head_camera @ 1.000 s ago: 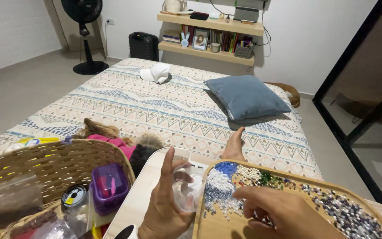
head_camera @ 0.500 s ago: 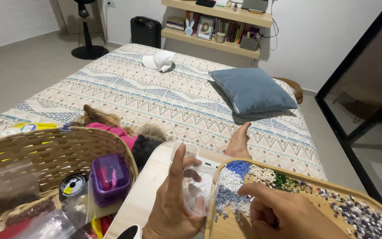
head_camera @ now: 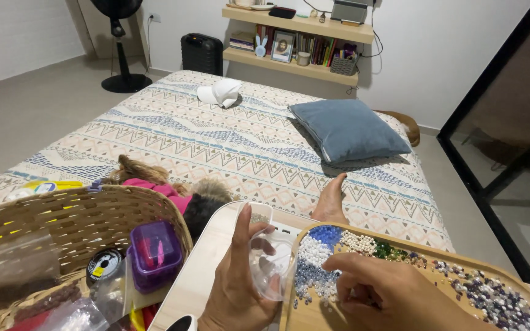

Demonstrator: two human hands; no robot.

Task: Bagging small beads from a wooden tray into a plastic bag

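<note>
1. The left hand (head_camera: 237,288) is at the bottom of the picture. It holds a small clear plastic bag (head_camera: 271,266), with the thumb on one side and the fingers on the other. One finger points straight up.
2. The right hand (head_camera: 387,294) is just beside it. Its fingers are curled close together over the beads (head_camera: 314,270). Whether they pinch a bead cannot be told.
3. The beads lie in a wooden tray (head_camera: 289,306). There are white ones, blue ones, green ones and a dark mixed pile on the right side.
4. The bag is right at the left edge of the tray, touching the left hand only.
5. Under the hands is a pale lap table (head_camera: 210,245).
6. On the left stands a woven basket (head_camera: 62,214). Inside it are a purple box (head_camera: 154,254), a black spool of thread (head_camera: 103,265) and some clear bags.
7. Behind the basket lies a small furry dog (head_camera: 154,181) in pink clothes.
8. A bare foot (head_camera: 331,201) rests on the patterned bed cover (head_camera: 216,141), just past the tray.
9. Farther up the bed are a blue pillow (head_camera: 348,130) and a white cap (head_camera: 219,93).
10. At the far wall are wooden shelves (head_camera: 295,64) with books, a black box (head_camera: 202,54) on the floor and a standing fan (head_camera: 118,43).
</note>
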